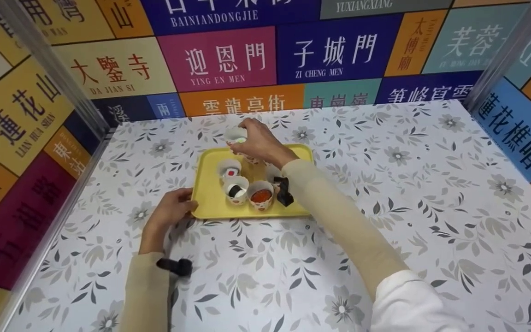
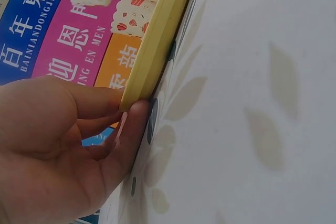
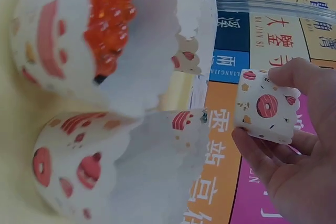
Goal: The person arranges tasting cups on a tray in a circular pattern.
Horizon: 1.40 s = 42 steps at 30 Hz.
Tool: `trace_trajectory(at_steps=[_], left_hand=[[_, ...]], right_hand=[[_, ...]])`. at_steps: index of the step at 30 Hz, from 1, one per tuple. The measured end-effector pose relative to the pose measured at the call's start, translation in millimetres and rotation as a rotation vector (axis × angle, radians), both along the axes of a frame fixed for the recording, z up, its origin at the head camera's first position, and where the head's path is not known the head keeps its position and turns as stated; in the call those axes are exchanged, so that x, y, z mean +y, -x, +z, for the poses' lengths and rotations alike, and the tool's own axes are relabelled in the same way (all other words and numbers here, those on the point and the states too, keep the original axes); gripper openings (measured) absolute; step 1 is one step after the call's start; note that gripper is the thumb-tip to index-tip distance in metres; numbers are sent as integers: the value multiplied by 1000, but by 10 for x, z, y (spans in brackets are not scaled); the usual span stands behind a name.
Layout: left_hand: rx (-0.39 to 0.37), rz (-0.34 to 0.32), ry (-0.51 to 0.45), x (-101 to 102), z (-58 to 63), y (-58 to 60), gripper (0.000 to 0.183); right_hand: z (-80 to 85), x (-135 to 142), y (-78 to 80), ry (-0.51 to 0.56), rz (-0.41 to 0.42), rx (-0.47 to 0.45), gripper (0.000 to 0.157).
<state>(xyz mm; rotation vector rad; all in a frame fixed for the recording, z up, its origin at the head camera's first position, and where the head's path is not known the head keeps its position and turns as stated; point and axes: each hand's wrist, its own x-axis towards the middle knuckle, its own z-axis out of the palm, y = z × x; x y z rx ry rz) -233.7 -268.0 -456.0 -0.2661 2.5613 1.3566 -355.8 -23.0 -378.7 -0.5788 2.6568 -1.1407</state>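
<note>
My right hand (image 1: 258, 140) grips a small paper baking cup (image 3: 266, 106) printed with doughnuts, over the far side of the yellow tray (image 1: 208, 203). In the head view something pale green and white shows inside that cup. At the tray's near left corner my left hand (image 1: 173, 207) pinches the rim, which the left wrist view shows between thumb and fingers. On the tray stand several similar cups: one with orange-red roe (image 1: 261, 196), one with a black-and-white piece (image 1: 235, 191) and one with a red-and-white piece (image 1: 231, 172). My right forearm partly hides another cup (image 1: 274, 174).
The tray lies on a table (image 1: 256, 286) with a grey floral cover. Behind it rises a wall (image 1: 228, 60) of coloured panels with Chinese lettering. Clear plastic posts (image 1: 505, 60) stand at the back corners. A black camera strap (image 1: 284, 191) sits on the right wrist.
</note>
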Motion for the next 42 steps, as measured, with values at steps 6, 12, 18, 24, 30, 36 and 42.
trace_trajectory(at_steps=[6,12,18,24,30,36,42], left_hand=[[5,-15,-13,-4,5,-13,52],[13,-6,-23,0,-11,-18,51],[-5,3,-30,12,-6,-7,51],[-7,1,-51,-6,-16,-2,51],[7,-10,-40,2,-22,-7,51],[23,-21,-55,8,-33,-8,51],[22,7,-47,0,-23,-6,50]], right_hand=[[-51,-108,8,3,-10,-5,71],[-63,-180,20,23,10,3,67],[-98,-239,35,16,-4,-12,60],[-151,-299,58,-45,-9,-1,63],[-224,-297,73,-107,-5,30,66],[-273,-264,85,-142,9,39,68],[-267,-299,81,-216,35,71,70]])
